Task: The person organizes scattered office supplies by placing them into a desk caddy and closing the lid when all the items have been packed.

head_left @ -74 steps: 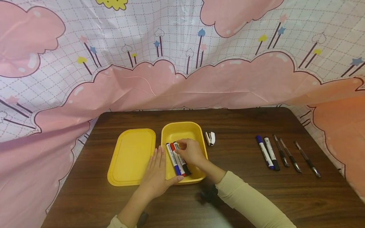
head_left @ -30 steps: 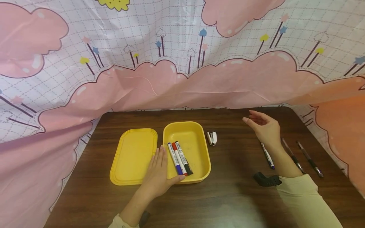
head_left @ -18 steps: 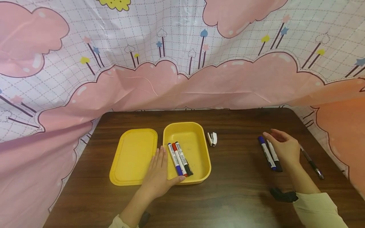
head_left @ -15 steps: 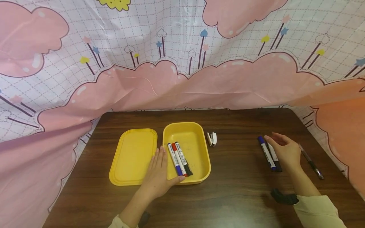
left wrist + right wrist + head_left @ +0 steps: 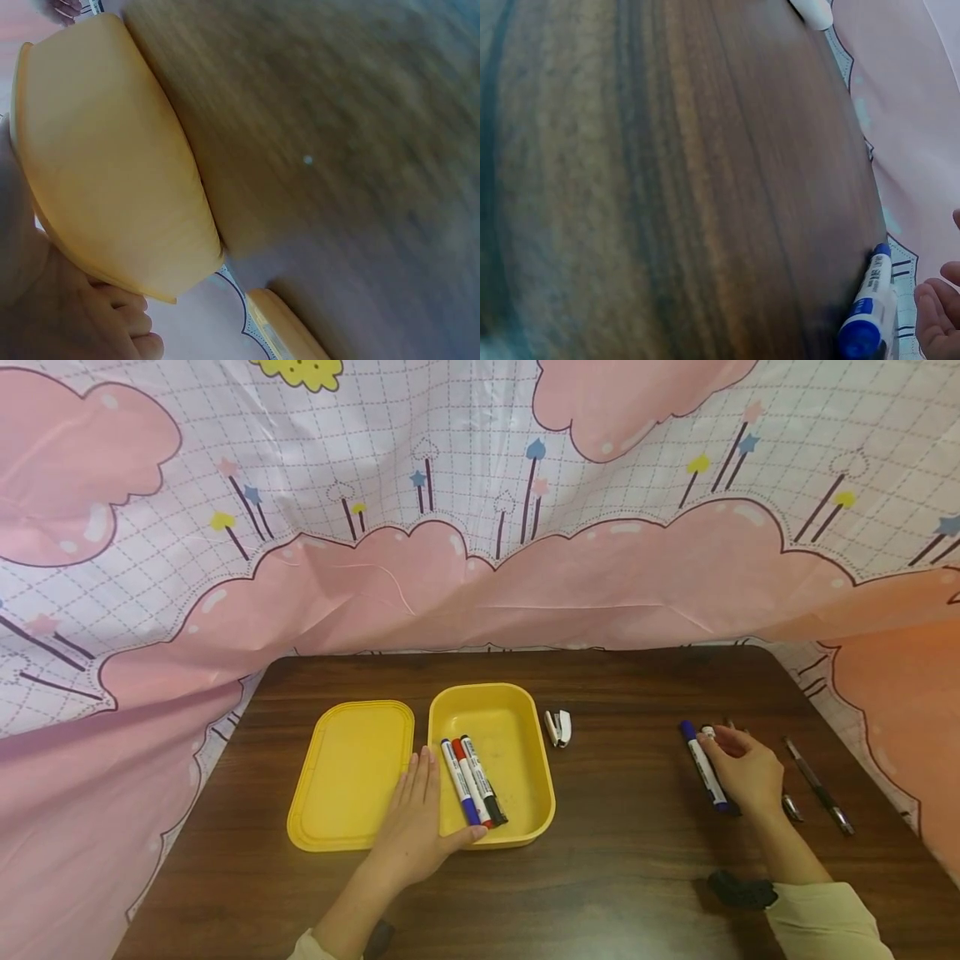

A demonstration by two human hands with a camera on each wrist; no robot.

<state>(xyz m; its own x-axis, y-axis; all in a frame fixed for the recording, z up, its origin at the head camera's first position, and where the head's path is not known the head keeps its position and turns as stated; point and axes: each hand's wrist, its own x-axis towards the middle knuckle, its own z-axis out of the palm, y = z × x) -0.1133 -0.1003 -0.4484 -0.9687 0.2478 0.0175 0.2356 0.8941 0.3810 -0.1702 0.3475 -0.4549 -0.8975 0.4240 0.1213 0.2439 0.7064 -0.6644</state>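
Observation:
My left hand (image 5: 411, 837) lies with straight fingers along the left wall of a yellow box (image 5: 543, 752), thumb at its front rim. Three whiteboard markers lie side by side inside: one blue (image 5: 459, 781), one red (image 5: 471, 781), one black (image 5: 483, 777). Over at the right, my right hand (image 5: 750, 777) hovers at a second black marker (image 5: 708, 730), thumb and fingers parted around its upper part and mostly hiding it. A second blue marker (image 5: 703, 767) lies just left of it, also showing in the right wrist view as a blue-capped marker (image 5: 868, 307).
A yellow lid (image 5: 352, 777) lies flat left of the box. Close to the box's right side sits a small white stapler (image 5: 558, 727). Beyond my right hand lies a pen (image 5: 817, 785); another pen (image 5: 792, 808) is partly covered by the hand. A patterned cloth (image 5: 480, 568) hangs behind the table.
My right hand has left the markers in the box, swung right past the stapler and come down at the black marker, shifting slightly left lately. My left hand has stayed at the box.

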